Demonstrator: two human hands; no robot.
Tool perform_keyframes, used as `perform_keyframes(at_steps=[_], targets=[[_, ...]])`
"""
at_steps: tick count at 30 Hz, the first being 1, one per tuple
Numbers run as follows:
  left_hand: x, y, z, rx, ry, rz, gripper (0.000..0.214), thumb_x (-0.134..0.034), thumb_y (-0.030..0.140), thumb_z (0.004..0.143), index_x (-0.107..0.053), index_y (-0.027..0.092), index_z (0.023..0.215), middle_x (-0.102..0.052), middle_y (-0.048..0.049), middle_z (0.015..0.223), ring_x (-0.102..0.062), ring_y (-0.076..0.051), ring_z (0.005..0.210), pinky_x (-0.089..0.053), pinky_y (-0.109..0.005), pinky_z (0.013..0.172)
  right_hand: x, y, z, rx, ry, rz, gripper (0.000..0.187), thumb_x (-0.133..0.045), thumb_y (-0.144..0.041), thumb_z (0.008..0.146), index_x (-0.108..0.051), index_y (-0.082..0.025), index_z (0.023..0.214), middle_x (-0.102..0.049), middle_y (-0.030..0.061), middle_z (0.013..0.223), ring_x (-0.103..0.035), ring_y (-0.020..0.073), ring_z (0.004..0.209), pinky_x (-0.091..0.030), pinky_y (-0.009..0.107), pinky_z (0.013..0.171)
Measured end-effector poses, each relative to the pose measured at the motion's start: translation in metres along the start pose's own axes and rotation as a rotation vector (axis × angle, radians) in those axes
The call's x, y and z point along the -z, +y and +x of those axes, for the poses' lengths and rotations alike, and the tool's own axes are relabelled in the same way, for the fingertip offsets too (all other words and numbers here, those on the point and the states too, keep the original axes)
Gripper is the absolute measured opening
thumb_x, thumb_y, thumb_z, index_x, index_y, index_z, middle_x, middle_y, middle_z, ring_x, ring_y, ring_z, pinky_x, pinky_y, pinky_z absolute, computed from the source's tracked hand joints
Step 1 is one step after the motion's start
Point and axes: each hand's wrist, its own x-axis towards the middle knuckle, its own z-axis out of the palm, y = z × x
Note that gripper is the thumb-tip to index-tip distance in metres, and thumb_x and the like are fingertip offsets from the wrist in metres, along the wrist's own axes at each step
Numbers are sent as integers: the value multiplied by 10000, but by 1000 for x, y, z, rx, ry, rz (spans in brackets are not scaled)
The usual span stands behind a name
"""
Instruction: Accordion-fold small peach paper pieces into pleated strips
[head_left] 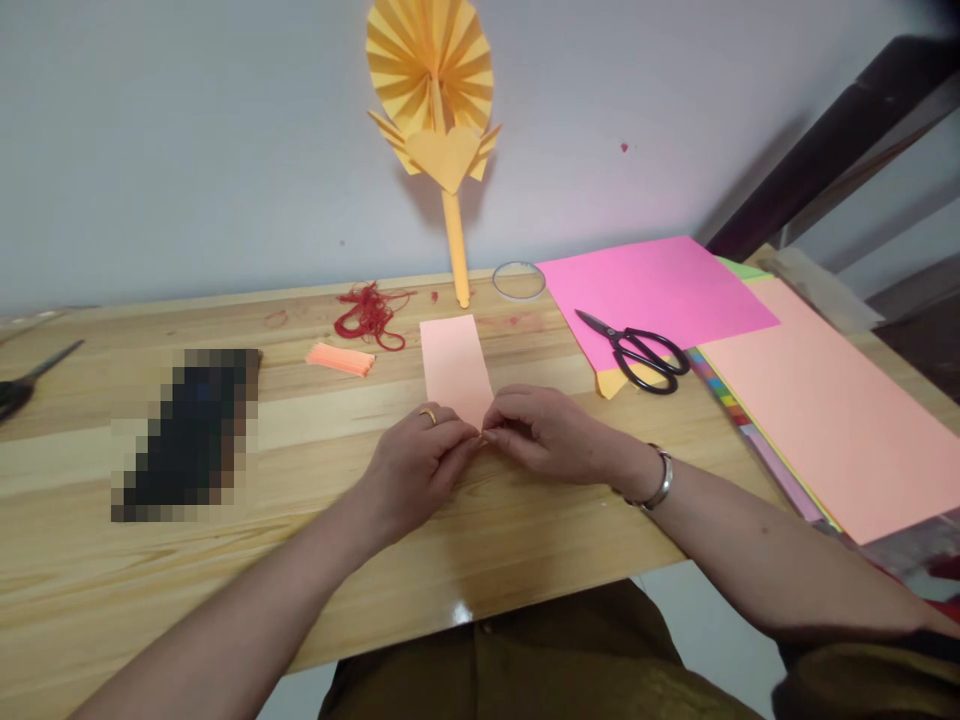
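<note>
A narrow strip of pale pink paper (454, 365) lies on the wooden table (525, 530), pointing away from me. My left hand (416, 465), with a ring on one finger, pinches the strip's near edge. My right hand (551, 430), a bracelet at its wrist, pinches the same near edge from the right. The fingertips of both hands meet at the paper's near end and hide it.
An orange pleated paper fan on a stick (435, 110) leans on the wall. Nearby lie red thread (369, 312), a folded orange strip (341, 358), a tape ring (518, 280), black scissors (641, 352) on pink paper (660, 285), a salmon sheet (832, 410), and scissors (30, 380) at far left.
</note>
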Motion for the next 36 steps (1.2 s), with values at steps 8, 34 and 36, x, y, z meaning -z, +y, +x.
perform_keyframes(at_steps=[8, 34, 36], targets=[[1, 3, 2, -18, -4, -3, 205, -460, 221, 868, -643, 186, 782, -628, -31, 716, -552, -153, 714, -455, -277, 652, 0, 0, 2, -27, -29, -41, 117, -493, -154, 854, -590, -150, 789, -602, 21, 767, -512, 121, 711, -375, 243, 665], [7, 1, 1, 148, -16, 43, 204, -491, 236, 846, -630, 175, 710, -594, -12, 676, -541, -136, 679, -420, -256, 625, 26, 16, 0, -252, -3, -126, 140, -569, -186, 798, -638, -151, 682, -628, 13, 695, -515, 110, 651, -335, 235, 596], [7, 0, 1, 187, -8, 45, 188, -514, 244, 832, -635, 177, 706, -593, -4, 660, -538, -131, 655, -412, -255, 609, 26, 16, 0, -253, -10, -131, 137, -576, -183, 788, -648, -152, 676, -626, 12, 689, -515, 109, 650, -334, 233, 591]])
